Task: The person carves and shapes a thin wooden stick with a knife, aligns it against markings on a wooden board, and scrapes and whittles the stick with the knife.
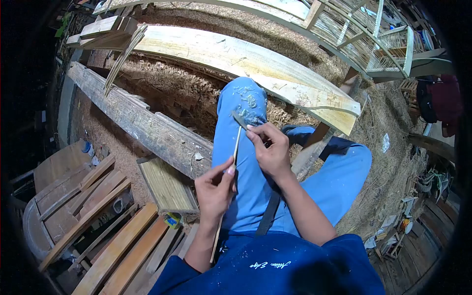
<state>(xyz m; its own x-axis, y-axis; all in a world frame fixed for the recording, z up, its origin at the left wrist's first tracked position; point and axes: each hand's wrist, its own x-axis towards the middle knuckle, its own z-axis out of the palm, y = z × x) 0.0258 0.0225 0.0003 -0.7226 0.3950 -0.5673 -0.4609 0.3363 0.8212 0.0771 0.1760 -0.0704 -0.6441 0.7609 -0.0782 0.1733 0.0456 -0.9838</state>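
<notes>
My left hand point(215, 189) pinches a thin pale strip point(237, 145), which runs up over my blue trouser leg; its lower end hangs beside my left forearm. In my right hand point(268, 147) is a small knife point(239, 119), held between thumb and fingers, its blade lying over the thigh just at the strip's upper end. Curled shavings point(250, 101) cover the knee of the trousers point(226, 118).
A long pale plank point(211, 51) crosses beyond my knee. A rough, worn beam point(142, 123) lies to the left. Stacked boards point(118, 246) are at lower left, a slatted wooden frame point(383, 44) at upper right. Bundled thin strips point(123, 61) lean across the beam.
</notes>
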